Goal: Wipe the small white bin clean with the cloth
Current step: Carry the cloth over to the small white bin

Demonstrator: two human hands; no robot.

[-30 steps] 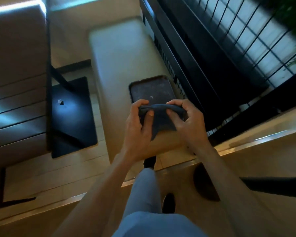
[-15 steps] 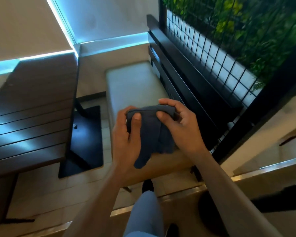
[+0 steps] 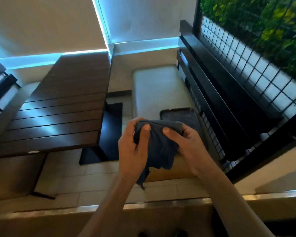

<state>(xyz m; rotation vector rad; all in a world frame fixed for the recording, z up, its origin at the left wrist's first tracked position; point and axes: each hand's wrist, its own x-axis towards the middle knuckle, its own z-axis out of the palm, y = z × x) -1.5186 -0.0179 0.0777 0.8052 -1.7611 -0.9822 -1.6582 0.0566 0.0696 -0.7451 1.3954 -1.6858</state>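
The cloth [image 3: 158, 146] you hold is plain dark navy. At the bench's [image 3: 154, 86] right edge you see a black tray [image 3: 178, 113] — the cushion itself cream. Your table [image 3: 63, 106] shows dark brown slats — green foliage [image 3: 263, 23] behind a black grid.

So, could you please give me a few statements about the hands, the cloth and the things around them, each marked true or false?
1. Both hands hold the cloth. True: the left hand and the right hand each pinch its top edge.
2. The cloth is white. False: it is dark blue-grey.
3. A dark tray lies on the pale bench beyond the hands. True.
4. The cloth is pressed flat on the table. False: it hangs in the air between the hands, right of the table.
5. The white bin is being wiped. False: no white bin is in view.
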